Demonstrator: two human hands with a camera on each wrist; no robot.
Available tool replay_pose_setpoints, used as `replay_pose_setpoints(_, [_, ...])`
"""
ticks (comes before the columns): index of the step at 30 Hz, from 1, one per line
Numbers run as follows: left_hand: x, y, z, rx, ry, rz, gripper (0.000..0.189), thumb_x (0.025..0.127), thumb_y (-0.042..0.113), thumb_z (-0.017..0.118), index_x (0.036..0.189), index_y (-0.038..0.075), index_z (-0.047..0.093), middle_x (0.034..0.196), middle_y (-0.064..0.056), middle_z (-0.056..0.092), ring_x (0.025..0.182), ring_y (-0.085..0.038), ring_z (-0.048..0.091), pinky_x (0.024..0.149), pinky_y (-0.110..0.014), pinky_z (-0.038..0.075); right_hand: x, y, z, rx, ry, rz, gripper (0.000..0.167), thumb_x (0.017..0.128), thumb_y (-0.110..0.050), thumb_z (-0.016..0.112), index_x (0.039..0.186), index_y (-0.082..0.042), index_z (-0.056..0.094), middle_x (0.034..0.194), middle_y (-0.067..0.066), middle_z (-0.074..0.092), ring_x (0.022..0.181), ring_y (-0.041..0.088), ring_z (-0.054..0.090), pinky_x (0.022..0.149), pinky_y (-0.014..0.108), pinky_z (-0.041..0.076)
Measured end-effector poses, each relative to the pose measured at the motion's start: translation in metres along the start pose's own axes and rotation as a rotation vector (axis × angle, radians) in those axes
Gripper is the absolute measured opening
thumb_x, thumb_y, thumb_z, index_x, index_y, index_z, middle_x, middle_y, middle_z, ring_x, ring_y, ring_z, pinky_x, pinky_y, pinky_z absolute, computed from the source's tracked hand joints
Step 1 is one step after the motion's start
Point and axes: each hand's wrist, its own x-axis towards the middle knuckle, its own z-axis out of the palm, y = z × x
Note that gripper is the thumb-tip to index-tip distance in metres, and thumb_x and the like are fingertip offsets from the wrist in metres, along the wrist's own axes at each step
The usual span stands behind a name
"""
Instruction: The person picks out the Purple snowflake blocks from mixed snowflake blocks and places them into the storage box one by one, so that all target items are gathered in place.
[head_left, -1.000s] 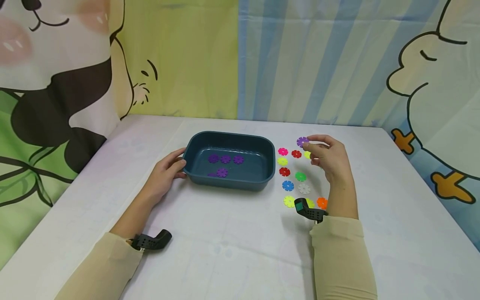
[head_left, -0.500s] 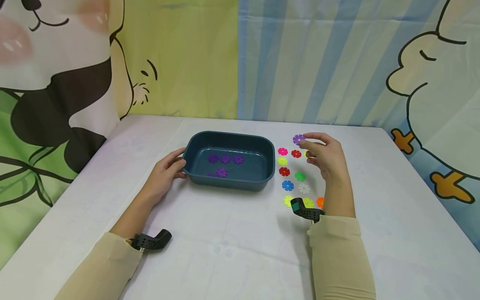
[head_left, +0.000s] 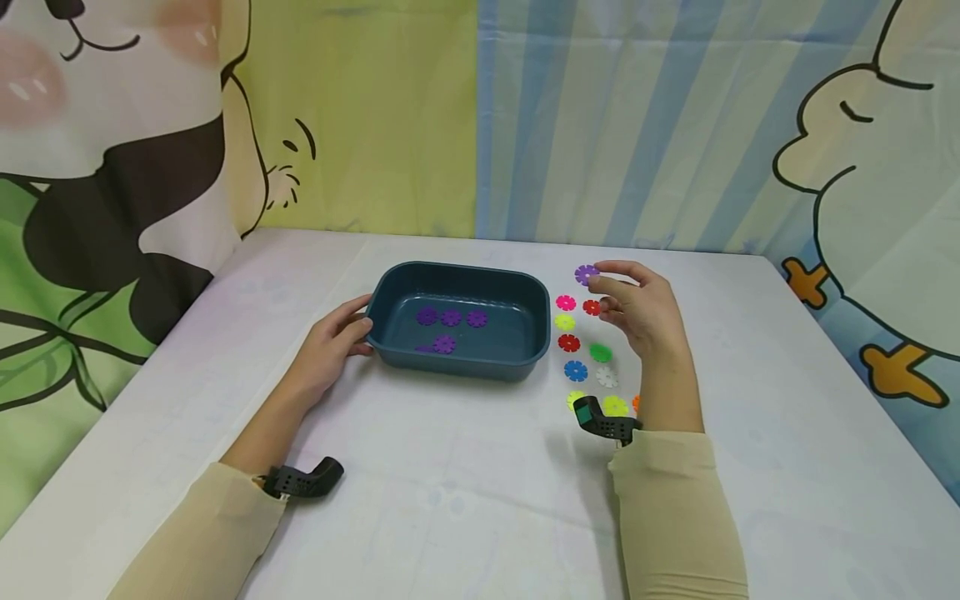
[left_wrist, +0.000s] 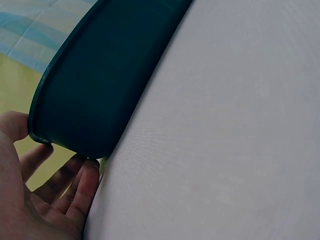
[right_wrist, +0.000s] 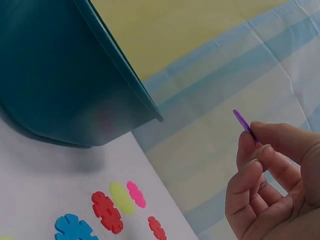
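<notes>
A purple notched plastic disc point(head_left: 586, 275) is pinched between the thumb and forefinger of my right hand point(head_left: 645, 312), raised over the table right of the bin. Edge-on, the same disc point(right_wrist: 243, 121) shows in the right wrist view. My left hand point(head_left: 326, 350) holds the left end of a dark teal bin point(head_left: 457, 367); in the left wrist view the thumb point(left_wrist: 15, 125) is at its rim, with fingertips against the end wall. Several purple discs point(head_left: 451, 318) lie on the bin's floor.
Beside the bin's right end lie several loose discs, among them a blue one point(head_left: 576, 371), a green one point(head_left: 601, 353) and a white one point(head_left: 607, 377). My right forearm covers part of this group. A printed cloth point(head_left: 360, 125) hangs behind the white table point(head_left: 450, 500).
My right hand has moved left and slightly away from me, carrying the purple disc toward the bin. My left hand and the bin stay in place.
</notes>
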Motion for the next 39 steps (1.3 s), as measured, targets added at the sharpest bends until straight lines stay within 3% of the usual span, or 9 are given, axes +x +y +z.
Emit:
replay_pose_setpoints(13, [0.000, 0.001, 0.000, 0.007, 0.005, -0.004, 0.053, 0.110, 0.030, 0.049, 0.160, 0.016, 0.040, 0.152, -0.020, 0.053, 0.104, -0.008, 0.066, 0.085, -0.015, 0.057, -0.002, -0.004, 0.011, 0.043, -0.051, -0.017, 0.039, 0.092, -0.026, 0.080, 0.128, -0.016, 0.068, 0.108, 0.004, 0.069, 0.067, 0.015, 0.062, 0.070, 0.019, 0.059])
replay_pose_setpoints(27, [-0.001, 0.001, 0.001, 0.005, -0.001, -0.007, 0.053, 0.110, 0.029, 0.049, 0.160, 0.016, 0.040, 0.149, -0.022, 0.055, 0.100, -0.005, 0.065, 0.086, -0.016, 0.057, -0.007, -0.006, 0.021, 0.042, -0.101, -0.023, 0.039, 0.093, -0.028, 0.079, 0.129, -0.017, 0.067, 0.110, 0.005, 0.069, 0.058, 0.011, 0.057, 0.060, 0.017, 0.054])
replay_pose_setpoints(39, [-0.001, 0.001, 0.000, 0.011, -0.001, -0.012, 0.053, 0.110, 0.030, 0.049, 0.160, 0.017, 0.039, 0.151, -0.021, 0.054, 0.105, -0.009, 0.066, 0.086, -0.016, 0.057, -0.011, -0.010, 0.037, -0.017, -0.152, -0.042, 0.038, 0.093, -0.026, 0.078, 0.129, -0.018, 0.068, 0.109, 0.005, 0.071, 0.062, 0.013, 0.056, 0.059, 0.019, 0.053])
